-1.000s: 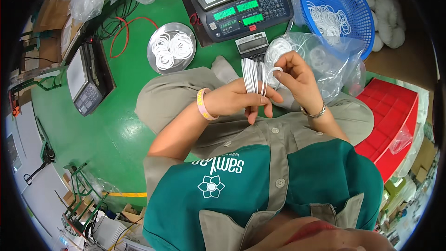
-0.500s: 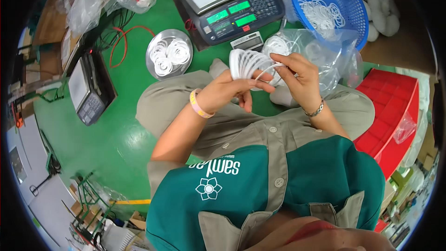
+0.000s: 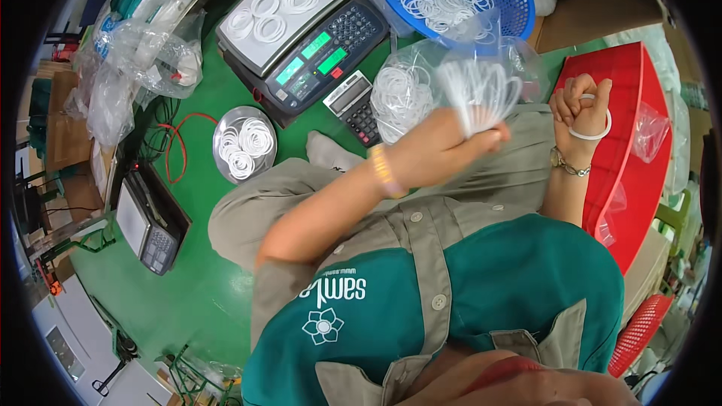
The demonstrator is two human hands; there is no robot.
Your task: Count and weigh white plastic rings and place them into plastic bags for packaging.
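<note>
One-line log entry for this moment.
left hand: holds white ring bunch; right hand: holds single white ring; nearby: blue perforated basket, calculator

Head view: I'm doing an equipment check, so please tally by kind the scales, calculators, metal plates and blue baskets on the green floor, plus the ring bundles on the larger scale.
Scales: 2
Calculator: 1
Metal plate: 1
Blue basket: 1
Ring bundles: 5
Total: 10

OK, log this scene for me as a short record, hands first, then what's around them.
Left hand: holds a bunch of white rings, blurred
Right hand: one ring on it, which finger unclear
Green-lit scale: five ring bundles on top
Dish: more ring bundles
Basket: blue, loose rings inside
Calculator: beside the scale
</note>
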